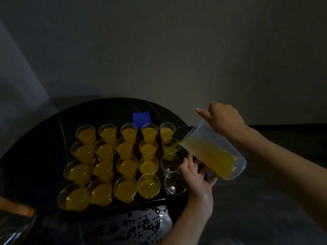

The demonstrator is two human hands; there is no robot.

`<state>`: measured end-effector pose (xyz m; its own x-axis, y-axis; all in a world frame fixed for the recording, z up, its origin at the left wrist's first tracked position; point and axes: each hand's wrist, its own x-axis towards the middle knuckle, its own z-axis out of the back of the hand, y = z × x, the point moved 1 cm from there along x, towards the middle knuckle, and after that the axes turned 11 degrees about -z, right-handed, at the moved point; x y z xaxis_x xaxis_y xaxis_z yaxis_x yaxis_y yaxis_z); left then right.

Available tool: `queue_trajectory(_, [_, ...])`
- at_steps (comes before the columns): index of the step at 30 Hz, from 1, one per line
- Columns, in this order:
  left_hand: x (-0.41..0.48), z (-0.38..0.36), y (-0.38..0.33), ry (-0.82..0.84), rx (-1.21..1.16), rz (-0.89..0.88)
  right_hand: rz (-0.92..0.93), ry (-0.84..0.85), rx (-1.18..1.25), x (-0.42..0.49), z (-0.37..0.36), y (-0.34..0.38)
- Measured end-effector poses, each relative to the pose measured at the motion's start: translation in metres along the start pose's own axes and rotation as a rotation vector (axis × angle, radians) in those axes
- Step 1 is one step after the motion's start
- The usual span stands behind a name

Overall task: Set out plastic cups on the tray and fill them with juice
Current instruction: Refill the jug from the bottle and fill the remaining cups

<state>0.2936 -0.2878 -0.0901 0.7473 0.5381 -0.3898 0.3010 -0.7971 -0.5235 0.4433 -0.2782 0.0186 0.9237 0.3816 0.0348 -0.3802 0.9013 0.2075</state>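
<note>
Jug [215, 153] tilted in right hand [225, 119], juice [177, 143] streaming into cup [170, 149] on tray [141, 204]

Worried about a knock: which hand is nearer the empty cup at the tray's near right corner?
Left. The left hand lies just right of that empty cup; the right hand holds the jug above, farther off.
</note>
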Motion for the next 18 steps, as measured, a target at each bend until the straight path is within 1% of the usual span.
queue_trajectory(18, [0.0017, -0.0038, -0.0058, 0.011, 0.011, -0.027, 0.007, -0.026, 0.056, -0.0001, 0.0039, -0.0028])
